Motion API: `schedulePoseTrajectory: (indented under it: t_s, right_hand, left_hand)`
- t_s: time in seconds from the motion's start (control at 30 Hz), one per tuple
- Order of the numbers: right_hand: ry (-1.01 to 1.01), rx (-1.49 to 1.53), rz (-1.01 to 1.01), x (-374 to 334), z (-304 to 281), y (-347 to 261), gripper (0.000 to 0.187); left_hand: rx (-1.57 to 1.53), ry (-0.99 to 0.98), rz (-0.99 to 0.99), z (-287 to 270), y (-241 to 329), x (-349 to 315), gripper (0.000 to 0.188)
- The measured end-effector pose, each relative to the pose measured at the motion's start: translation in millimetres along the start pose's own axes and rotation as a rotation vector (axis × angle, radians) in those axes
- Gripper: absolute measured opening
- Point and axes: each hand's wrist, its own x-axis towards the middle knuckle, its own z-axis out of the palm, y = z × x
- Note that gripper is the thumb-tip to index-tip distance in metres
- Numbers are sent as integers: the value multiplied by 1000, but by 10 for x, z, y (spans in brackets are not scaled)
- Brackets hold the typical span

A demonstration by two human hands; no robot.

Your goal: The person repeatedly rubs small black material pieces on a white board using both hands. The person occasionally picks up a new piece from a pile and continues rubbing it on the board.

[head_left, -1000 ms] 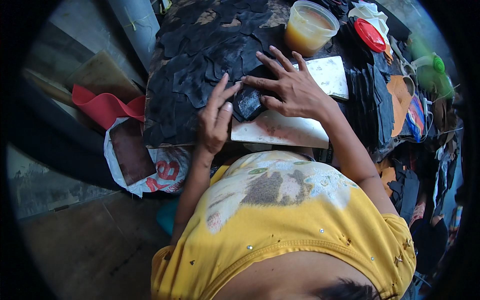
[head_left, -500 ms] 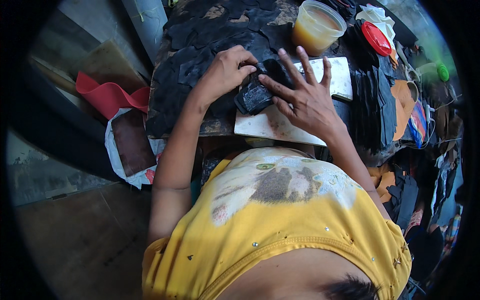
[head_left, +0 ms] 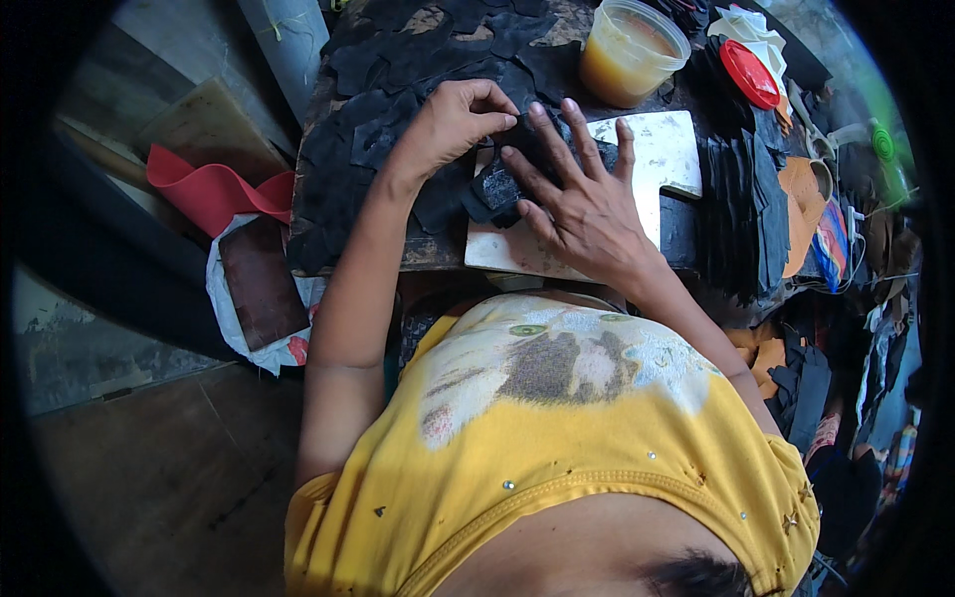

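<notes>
My left hand (head_left: 453,121) has its fingers curled on the upper edge of a black cut piece of material (head_left: 497,184) that lies on a pale board (head_left: 657,159). Flat on the same piece lies my right hand (head_left: 582,194), fingers spread and pressing it down. Several similar black pieces (head_left: 398,70) are spread over the worktable beyond my left hand. My forearms reach up from my yellow shirt at the bottom.
A plastic tub of amber liquid (head_left: 627,50) stands behind the board, with a red lid (head_left: 748,72) to its right. A stack of black pieces (head_left: 741,204) lies right of the board. A red curved sheet (head_left: 214,189) and a brown piece (head_left: 261,281) sit at the left.
Both hands have moved farther up the table with the black piece. My left hand went from flat beside the piece to curled on its upper edge; my right hand now presses it flat.
</notes>
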Motion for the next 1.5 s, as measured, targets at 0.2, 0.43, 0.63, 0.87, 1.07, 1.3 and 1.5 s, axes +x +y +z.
schedulePoseTrajectory:
  t_s: [0.2,0.43,0.63,0.87,1.07,1.3,1.5]
  right_hand:
    - [-16,61,-114,92,17,-54,44]
    - [-102,256,-273,97,-228,54,47]
    - [226,947,103,506,-479,1036,64]
    - [41,86,615,1121,87,2267,85]
    - [28,66,518,1163,-200,2429,68]
    - [211,-186,528,418,-271,1832,51]
    - [267,337,162,-133,-149,669,40]
  left_hand:
    - [31,4,-47,-43,72,-24,13]
    - [-112,76,-30,-51,-78,-50,15]
    - [-251,213,35,-101,-7,-168,15]
    - [-478,496,140,-872,162,-423,15]
    - [-150,725,-151,-1711,-432,-561,17]
    - [381,737,-285,-1834,-1021,-649,32]
    - [1138,709,-298,-1313,-543,-778,43]
